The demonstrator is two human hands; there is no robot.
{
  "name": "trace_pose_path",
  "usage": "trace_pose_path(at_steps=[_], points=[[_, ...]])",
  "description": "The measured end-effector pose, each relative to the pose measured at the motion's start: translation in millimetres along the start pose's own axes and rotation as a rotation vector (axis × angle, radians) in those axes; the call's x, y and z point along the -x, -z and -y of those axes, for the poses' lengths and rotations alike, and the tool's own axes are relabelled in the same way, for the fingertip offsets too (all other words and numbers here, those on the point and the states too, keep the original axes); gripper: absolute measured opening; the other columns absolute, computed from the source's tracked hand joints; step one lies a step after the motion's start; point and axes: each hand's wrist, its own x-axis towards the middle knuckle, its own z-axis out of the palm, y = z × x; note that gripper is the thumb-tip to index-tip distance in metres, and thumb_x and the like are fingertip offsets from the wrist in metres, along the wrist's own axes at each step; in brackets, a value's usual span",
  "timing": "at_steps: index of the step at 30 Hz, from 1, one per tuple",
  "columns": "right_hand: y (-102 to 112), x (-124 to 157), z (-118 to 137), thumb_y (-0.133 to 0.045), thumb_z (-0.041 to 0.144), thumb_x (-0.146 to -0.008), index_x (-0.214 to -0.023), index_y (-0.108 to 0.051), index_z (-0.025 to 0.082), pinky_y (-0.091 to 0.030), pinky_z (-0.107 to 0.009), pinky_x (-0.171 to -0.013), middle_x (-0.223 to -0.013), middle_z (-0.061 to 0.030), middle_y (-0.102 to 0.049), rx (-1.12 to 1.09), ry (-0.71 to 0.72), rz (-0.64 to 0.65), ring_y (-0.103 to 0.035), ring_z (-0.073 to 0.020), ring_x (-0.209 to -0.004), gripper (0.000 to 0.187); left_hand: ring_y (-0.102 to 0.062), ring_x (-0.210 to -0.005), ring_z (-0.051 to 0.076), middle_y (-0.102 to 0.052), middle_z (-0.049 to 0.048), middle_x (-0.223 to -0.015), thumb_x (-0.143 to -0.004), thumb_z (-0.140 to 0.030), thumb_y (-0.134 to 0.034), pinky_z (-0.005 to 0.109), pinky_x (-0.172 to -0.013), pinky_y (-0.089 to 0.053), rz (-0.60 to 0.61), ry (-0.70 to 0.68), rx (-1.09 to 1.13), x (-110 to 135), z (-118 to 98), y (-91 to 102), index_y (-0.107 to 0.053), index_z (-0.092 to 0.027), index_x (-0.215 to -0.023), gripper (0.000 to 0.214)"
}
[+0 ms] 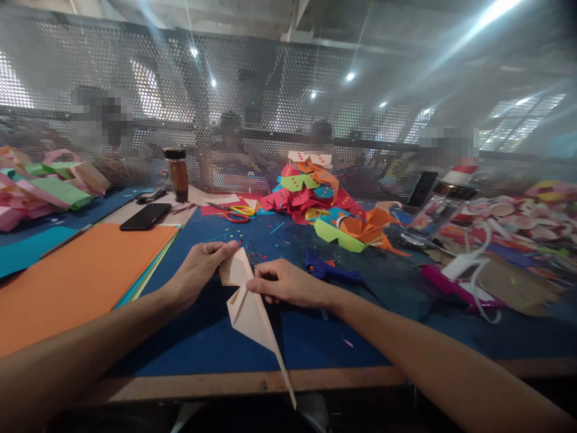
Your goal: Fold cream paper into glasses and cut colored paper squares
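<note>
A pale peach folded paper [250, 307] with a long sharp point hangs over the table's front edge, above the blue table cover [315, 337]. My left hand [198, 270] pinches its upper corner with fingers closed. My right hand [283, 284] grips the paper at its middle fold, fingers curled shut. A stack of coloured paper sheets, orange on top [76, 276], lies just left of my left arm.
A black phone [145, 216], a dark jar [178, 174] and yellow-red scissors [237, 213] lie beyond. A heap of folded coloured paper pieces [311, 192] stands at centre back, a blue glue gun [331, 272] to its right. Perforated metal screen [270, 108] behind; people sit past it.
</note>
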Motion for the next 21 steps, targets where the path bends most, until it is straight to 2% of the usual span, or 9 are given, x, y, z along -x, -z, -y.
trace_pose_path(at_steps=[8, 12, 17, 21], points=[[0.9, 0.2, 2.1, -0.064, 0.054, -0.081, -0.070, -0.052, 0.018, -0.033, -0.023, -0.048, -0.060, 0.0032, -0.054, 0.001, -0.010, -0.012, -0.046, -0.0087, -0.052, 0.039, -0.050, -0.053, 0.011, -0.062, 0.0000, -0.059, -0.073, -0.053, -0.072, 0.023, -0.054, -0.039, -0.041, -0.017, -0.018, -0.6, 1.3, 1.9, -0.063, -0.016, -0.061, 0.040], [0.6, 0.5, 2.1, -0.064, 0.054, -0.081, -0.071, -0.052, 0.019, -0.032, -0.023, -0.049, -0.060, 0.0033, -0.054, -0.001, -0.014, -0.006, -0.046, -0.0084, -0.052, 0.039, -0.053, -0.055, 0.013, -0.064, 0.0009, -0.062, -0.076, -0.056, -0.067, 0.024, -0.056, -0.041, -0.052, -0.004, -0.031, -0.5, 0.6, 1.9, -0.066, -0.016, -0.065, 0.042], [-0.8, 1.2, 2.7, -0.065, 0.055, -0.080, -0.070, -0.052, 0.018, -0.031, -0.023, -0.048, -0.060, 0.0038, -0.053, -0.005, -0.015, 0.026, -0.043, -0.0079, -0.051, 0.040, -0.049, -0.053, 0.011, -0.059, -0.0026, -0.060, -0.078, -0.051, -0.068, 0.022, -0.052, -0.036, 0.071, -0.019, 0.003, 1.0, -0.9, 0.4, -0.063, -0.017, -0.067, 0.036], [-0.8, 1.4, 3.1, -0.064, 0.056, -0.080, -0.068, -0.052, 0.018, -0.032, -0.022, -0.050, -0.060, 0.0039, -0.053, 0.007, -0.013, 0.041, -0.045, -0.0081, -0.053, 0.042, -0.043, -0.048, 0.009, -0.052, -0.0048, -0.053, -0.074, -0.048, -0.072, 0.022, -0.049, -0.032, 0.080, -0.016, 0.000, 0.8, -0.6, -0.3, -0.058, -0.017, -0.062, 0.037]])
